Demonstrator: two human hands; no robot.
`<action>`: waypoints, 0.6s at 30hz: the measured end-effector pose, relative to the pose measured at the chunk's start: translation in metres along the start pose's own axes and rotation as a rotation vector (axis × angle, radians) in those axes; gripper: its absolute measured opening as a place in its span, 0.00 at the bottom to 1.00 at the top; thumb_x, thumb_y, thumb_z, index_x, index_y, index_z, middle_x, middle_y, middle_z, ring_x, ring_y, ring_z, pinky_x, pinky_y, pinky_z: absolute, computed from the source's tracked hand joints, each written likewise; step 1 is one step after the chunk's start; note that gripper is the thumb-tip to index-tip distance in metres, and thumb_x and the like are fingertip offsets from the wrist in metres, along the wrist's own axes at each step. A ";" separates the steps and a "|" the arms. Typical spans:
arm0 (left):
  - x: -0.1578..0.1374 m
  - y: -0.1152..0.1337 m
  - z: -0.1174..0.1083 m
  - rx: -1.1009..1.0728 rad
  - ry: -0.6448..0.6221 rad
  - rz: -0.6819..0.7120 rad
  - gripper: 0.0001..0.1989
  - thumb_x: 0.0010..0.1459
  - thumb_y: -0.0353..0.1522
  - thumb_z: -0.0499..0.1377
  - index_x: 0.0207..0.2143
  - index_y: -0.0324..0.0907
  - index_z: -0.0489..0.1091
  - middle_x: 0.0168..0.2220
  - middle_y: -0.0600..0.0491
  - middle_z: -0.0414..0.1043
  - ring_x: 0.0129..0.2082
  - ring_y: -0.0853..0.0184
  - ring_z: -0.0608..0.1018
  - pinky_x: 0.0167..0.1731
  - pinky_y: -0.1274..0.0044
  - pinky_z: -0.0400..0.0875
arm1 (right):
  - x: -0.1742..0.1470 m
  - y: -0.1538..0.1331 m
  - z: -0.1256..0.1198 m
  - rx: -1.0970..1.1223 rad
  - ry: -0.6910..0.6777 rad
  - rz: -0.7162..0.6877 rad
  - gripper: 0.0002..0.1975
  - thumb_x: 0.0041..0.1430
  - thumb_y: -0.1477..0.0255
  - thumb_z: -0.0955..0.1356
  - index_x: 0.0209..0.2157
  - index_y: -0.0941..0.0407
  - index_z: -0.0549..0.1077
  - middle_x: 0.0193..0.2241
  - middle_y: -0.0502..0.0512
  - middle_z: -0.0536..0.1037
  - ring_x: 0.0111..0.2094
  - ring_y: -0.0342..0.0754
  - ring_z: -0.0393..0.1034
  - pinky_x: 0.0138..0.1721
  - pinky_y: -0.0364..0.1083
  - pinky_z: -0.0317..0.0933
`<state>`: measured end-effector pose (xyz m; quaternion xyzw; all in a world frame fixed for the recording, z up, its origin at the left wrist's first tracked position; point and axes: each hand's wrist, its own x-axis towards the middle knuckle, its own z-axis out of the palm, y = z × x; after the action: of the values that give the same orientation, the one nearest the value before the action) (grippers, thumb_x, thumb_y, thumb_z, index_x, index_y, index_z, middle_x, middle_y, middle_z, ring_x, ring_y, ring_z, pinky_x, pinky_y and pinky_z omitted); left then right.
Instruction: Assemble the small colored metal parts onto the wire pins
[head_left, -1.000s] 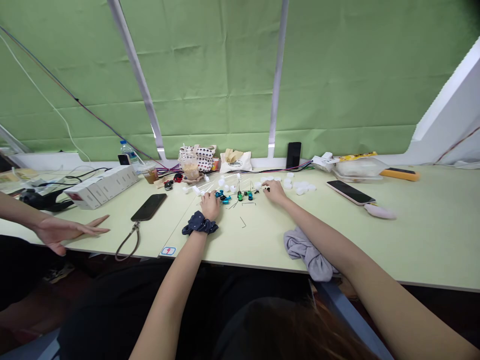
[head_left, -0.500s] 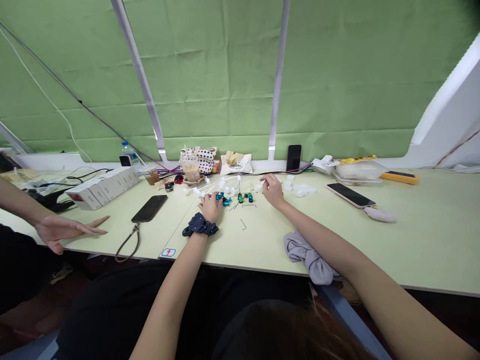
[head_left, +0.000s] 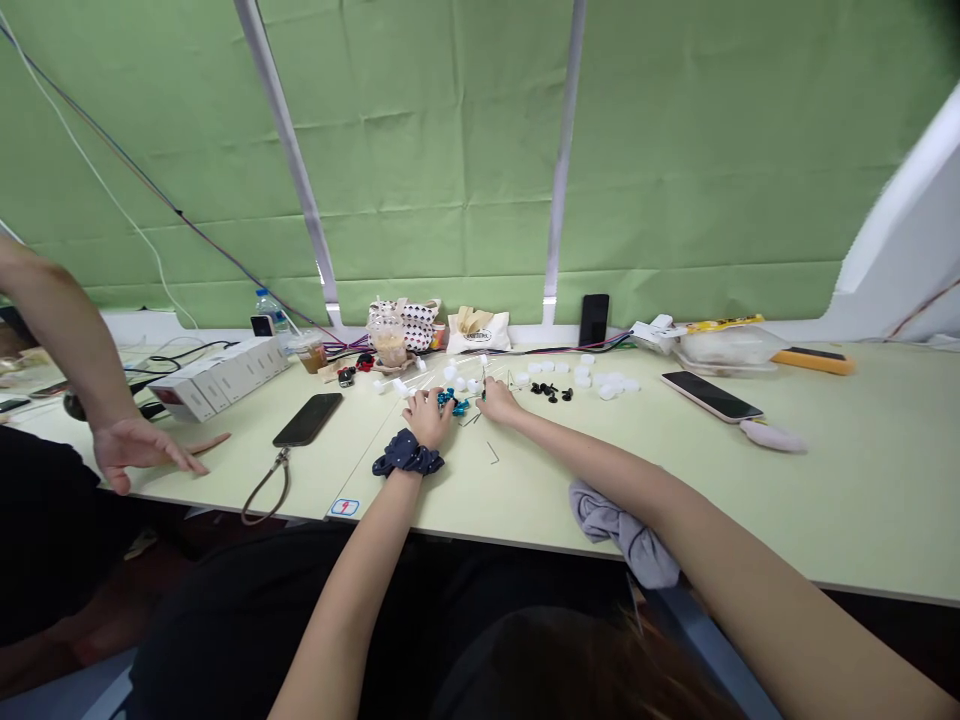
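Observation:
My left hand (head_left: pixel 428 418), a dark dotted scrunchie (head_left: pixel 406 455) at its wrist, rests on the table with fingers spread against a cluster of small shiny blue parts (head_left: pixel 455 404). Just right of them is my right hand (head_left: pixel 499 402), its fingertips drawn together low over the tabletop. A bit of green shows at those fingertips; what they hold is mostly hidden. Several small black pieces (head_left: pixel 553 392) lie to the right of this hand. Thin L-shaped hex keys (head_left: pixel 493 453) lie in front of it. White caps (head_left: pixel 611 385) are scattered behind and to the right.
A dark phone (head_left: pixel 308 419) with a strap lies left, near white boxes (head_left: pixel 217 378). Another person's hand (head_left: pixel 146 447) hovers at the far left. A drink cup (head_left: pixel 389 345) stands behind. To the right are a phone (head_left: pixel 711 396) and a plastic container (head_left: pixel 726 350).
My right hand has moved left and down to where the green parts lay, covering them. Black pieces now show on its right. My left hand stays by the blue parts.

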<state>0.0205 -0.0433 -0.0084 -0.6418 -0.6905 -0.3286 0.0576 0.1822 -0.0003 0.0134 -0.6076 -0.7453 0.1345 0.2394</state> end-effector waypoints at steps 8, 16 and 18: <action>-0.002 0.003 -0.003 0.004 0.012 0.023 0.18 0.60 0.43 0.50 0.50 0.48 0.66 0.49 0.44 0.63 0.52 0.54 0.63 0.49 0.63 0.56 | 0.009 -0.002 0.008 -0.018 0.006 0.026 0.13 0.63 0.72 0.58 0.46 0.59 0.67 0.45 0.66 0.72 0.45 0.54 0.69 0.41 0.47 0.61; -0.007 0.016 -0.014 -0.053 0.138 0.161 0.25 0.61 0.41 0.50 0.59 0.43 0.57 0.56 0.41 0.57 0.57 0.53 0.60 0.53 0.63 0.53 | 0.004 -0.006 -0.003 -0.161 -0.061 -0.132 0.14 0.64 0.74 0.58 0.47 0.59 0.68 0.43 0.67 0.74 0.43 0.58 0.70 0.39 0.50 0.61; -0.009 0.020 -0.017 -0.078 0.167 0.269 0.27 0.61 0.40 0.50 0.61 0.43 0.54 0.60 0.40 0.53 0.60 0.53 0.57 0.55 0.63 0.52 | -0.003 -0.009 -0.010 -0.245 -0.054 -0.222 0.14 0.63 0.74 0.58 0.49 0.59 0.68 0.44 0.67 0.73 0.43 0.58 0.71 0.40 0.51 0.62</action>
<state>0.0348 -0.0605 0.0086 -0.7006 -0.5778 -0.3970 0.1332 0.1796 -0.0060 0.0256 -0.5422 -0.8249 0.0316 0.1569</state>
